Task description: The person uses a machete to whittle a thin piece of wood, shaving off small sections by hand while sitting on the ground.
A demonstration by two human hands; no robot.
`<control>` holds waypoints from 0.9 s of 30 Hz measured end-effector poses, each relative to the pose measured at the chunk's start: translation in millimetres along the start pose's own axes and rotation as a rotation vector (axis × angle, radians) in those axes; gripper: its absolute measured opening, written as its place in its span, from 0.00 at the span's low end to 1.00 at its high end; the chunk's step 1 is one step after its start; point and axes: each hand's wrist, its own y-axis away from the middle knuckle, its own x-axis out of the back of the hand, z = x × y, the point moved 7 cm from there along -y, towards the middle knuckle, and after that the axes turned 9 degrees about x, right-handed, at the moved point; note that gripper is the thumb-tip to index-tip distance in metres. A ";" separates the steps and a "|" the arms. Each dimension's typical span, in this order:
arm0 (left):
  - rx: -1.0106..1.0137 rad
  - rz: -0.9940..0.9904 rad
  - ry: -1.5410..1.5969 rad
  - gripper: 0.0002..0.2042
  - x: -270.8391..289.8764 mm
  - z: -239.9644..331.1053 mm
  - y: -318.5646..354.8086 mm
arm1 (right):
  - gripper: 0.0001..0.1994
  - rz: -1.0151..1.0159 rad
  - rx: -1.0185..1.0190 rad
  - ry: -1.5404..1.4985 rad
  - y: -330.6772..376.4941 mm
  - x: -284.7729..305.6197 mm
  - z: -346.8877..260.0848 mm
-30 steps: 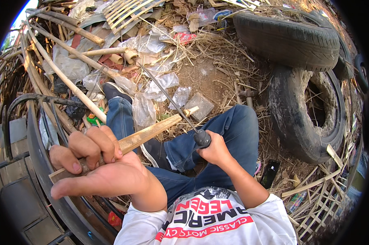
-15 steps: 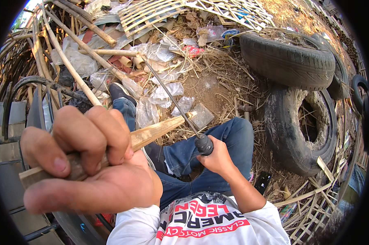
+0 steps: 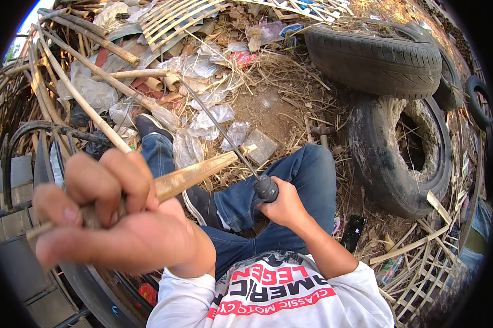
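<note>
My left hand (image 3: 120,218), large and slightly blurred at the lower left, has its fingers curled round a strip of split bamboo (image 3: 194,174). Its pale far end points right and away, over my lap. The strip's near end is mostly covered by my fingers. My right hand (image 3: 284,205) grips the black rounded handle (image 3: 266,189) of a long knife, whose thin dark blade (image 3: 216,124) slants up to the left. In the picture the blade crosses the strip near its far end; I cannot tell whether they touch.
Two worn tyres (image 3: 375,63) (image 3: 361,158) lie at the right. Bamboo poles (image 3: 88,82) and plastic scraps (image 3: 189,147) cover the ground ahead. A grey block (image 3: 260,146) lies beyond my knee. A phone-like black slab (image 3: 354,232) is beside my leg, and a black metal frame (image 3: 39,127) at left.
The whole view has shifted a little, with the ground and tyres sliding left and up. My left hand has turned slightly with the bamboo strip. Both grips are kept.
</note>
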 end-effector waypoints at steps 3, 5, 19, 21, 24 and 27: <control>-0.061 0.023 -0.227 0.21 -12.1 -57.3 -9.4 | 0.16 -0.039 -0.074 0.024 -10.2 -12.2 33.7; -0.029 -0.011 -0.205 0.22 -19.1 -58.0 -7.1 | 0.17 -0.001 -0.058 0.019 -8.2 -3.7 34.4; 0.117 -0.282 -0.302 0.53 30.4 -53.5 -18.1 | 0.17 0.039 0.026 -0.001 -13.5 17.4 -0.2; 0.110 -0.241 -0.333 0.52 54.6 -45.4 -23.1 | 0.17 0.033 0.086 -0.035 -14.0 18.4 -17.5; 0.140 -0.156 -0.356 0.54 78.4 -40.4 -25.1 | 0.16 -0.008 0.084 -0.078 -17.6 9.5 -16.5; 0.204 -0.127 -0.304 0.57 86.4 -51.6 -21.0 | 0.15 0.021 -0.115 -0.048 -18.6 0.3 52.8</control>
